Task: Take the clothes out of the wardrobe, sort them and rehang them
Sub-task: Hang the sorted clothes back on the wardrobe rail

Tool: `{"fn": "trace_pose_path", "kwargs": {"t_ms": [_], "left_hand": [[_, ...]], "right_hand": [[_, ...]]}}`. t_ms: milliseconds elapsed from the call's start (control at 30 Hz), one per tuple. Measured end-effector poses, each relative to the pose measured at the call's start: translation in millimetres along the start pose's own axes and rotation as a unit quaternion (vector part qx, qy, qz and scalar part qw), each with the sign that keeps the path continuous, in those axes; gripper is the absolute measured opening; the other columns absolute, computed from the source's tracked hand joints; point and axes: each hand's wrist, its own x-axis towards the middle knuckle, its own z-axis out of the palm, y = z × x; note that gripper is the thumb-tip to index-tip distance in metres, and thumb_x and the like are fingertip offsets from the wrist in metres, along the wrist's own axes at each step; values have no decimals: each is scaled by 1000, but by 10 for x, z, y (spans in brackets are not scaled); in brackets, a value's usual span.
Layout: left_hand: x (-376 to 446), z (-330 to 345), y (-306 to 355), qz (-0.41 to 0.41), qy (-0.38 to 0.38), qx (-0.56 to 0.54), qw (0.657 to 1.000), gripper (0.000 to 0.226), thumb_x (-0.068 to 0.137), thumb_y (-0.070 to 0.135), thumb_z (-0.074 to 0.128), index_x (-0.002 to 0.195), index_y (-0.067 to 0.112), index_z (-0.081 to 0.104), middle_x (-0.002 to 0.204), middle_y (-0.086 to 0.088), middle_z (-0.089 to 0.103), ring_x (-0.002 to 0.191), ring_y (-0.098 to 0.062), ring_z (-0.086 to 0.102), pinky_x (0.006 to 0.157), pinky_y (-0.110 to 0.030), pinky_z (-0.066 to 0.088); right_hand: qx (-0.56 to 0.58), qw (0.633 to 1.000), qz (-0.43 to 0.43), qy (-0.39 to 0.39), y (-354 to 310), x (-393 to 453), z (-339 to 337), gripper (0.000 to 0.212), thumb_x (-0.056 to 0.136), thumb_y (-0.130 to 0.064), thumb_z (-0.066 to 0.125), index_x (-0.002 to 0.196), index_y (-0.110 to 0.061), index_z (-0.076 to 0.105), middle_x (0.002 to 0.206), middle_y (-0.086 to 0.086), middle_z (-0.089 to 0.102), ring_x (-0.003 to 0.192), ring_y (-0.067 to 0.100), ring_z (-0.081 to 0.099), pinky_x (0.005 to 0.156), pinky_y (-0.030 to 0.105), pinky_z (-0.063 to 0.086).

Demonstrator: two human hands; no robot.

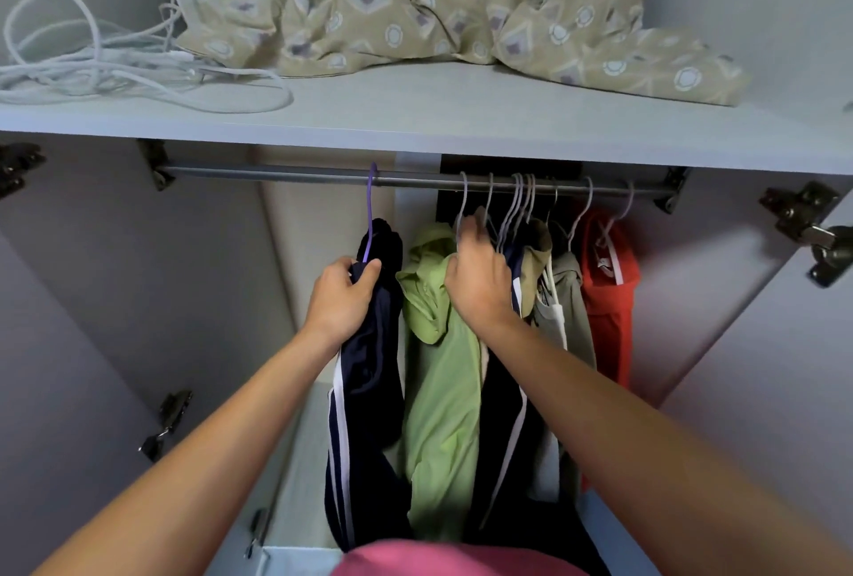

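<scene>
Left hand (339, 294) grips navy trousers (364, 372) on purple hanger (370, 210), hooked on rail (277, 172). Right hand (477, 280) fingers curled round green shirt's (438, 391) hanger (463, 206).

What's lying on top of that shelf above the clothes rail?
On the shelf lie a crumpled patterned beige cloth and, to the left, a tangle of white cord. The cloth covers the back of the shelf, so anything behind or beneath it stays hidden.

Lighting, as I see it: soft, even, dim below the shelf (415, 127); no glare. Wide-angle bending at edges; slight softness throughout.
</scene>
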Motion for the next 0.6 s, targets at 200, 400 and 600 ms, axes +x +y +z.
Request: {"fn": "trace_pose_path", "kwargs": {"t_ms": [200,400,600], "left_hand": [[-2,48,30,-7,-12,8,1000,40,101,44,63,80,11,56,64,3,52,61,-21,48,60,-36,39],[-1,75,59,-10,-13,17,1000,40,101,45,63,79,13,54,66,0,53,64,-23,49,64,-38,40],[-23,90,63,-14,-17,7,1000,39,101,45,62,78,14,53,69,1,54,65,-22,50,65,-37,42]], "right_hand": [[-90,981,-172,-21,71,-198,67,46,76,-12,69,121,-13,64,138,8,56,131,30,49,105,44,42],[-144,971,-165,-98,204,-321,168,49,83,-30,69,125,-5,64,147,15,54,155,29,27,130,46,14],[-180,974,-115,-75,373,-298,121,48,80,-30,70,120,-5,66,142,19,57,149,32,35,130,46,13]]}}
